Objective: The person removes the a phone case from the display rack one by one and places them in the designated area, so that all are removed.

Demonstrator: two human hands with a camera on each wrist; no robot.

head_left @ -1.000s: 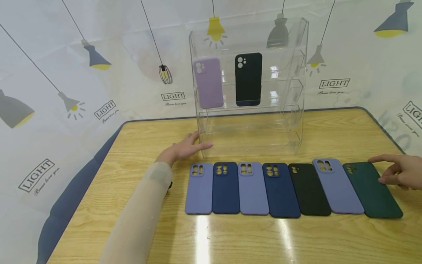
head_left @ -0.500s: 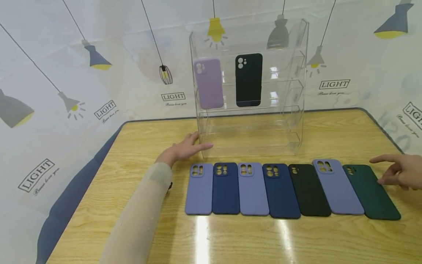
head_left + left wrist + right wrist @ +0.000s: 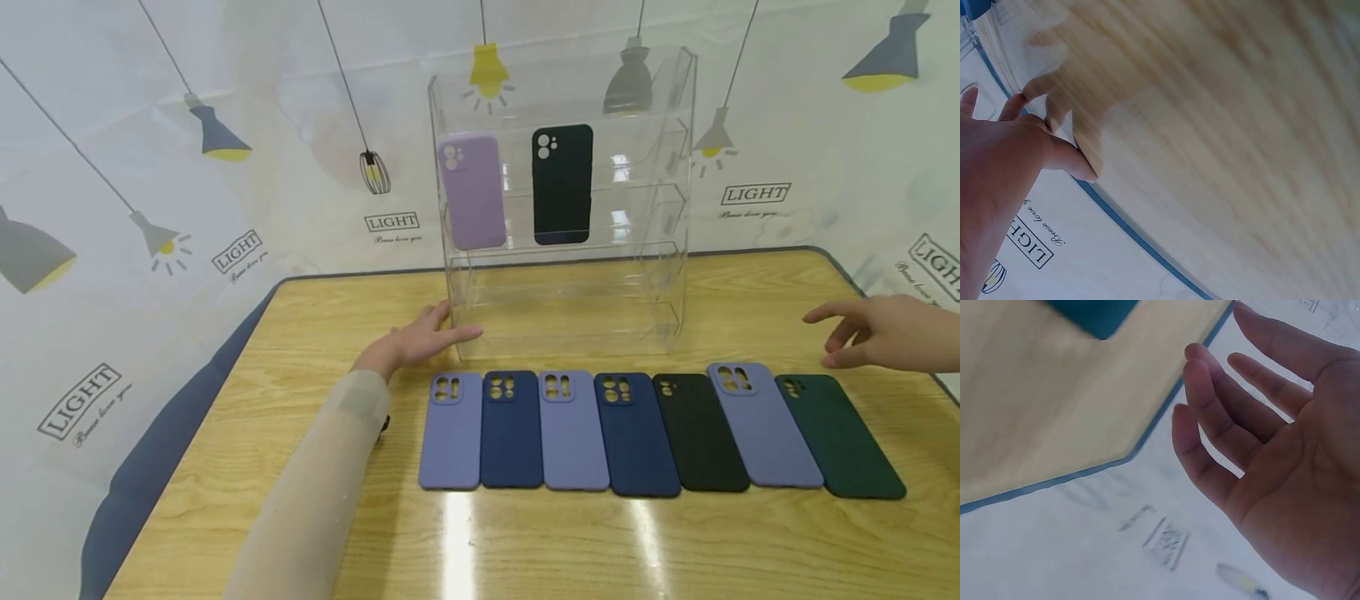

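In the head view my left hand (image 3: 422,336) rests on the table at the lower left corner of a clear acrylic display stand (image 3: 670,192), thumb and fingers spread around its edge. The left wrist view also shows that hand (image 3: 1019,140) with its fingers extended. My right hand (image 3: 873,332) hovers just beyond the top of a dark green phone case (image 3: 843,437), apart from it. In the right wrist view this hand (image 3: 1272,437) has loosely bent fingers with nothing between them. A lilac phone case (image 3: 474,196) and a black phone case (image 3: 562,185) stand in the display.
Left of the green case, several more phone cases lie side by side: purple (image 3: 767,429), black (image 3: 703,433), navy (image 3: 639,437), purple (image 3: 576,437), navy (image 3: 512,437) and purple (image 3: 452,437). A lamp-patterned backdrop (image 3: 300,192) surrounds the wooden table (image 3: 247,433).
My right hand has left the green phone case and moved up and left past its top. The green case has slid slightly left and down. My left hand stays at the stand.
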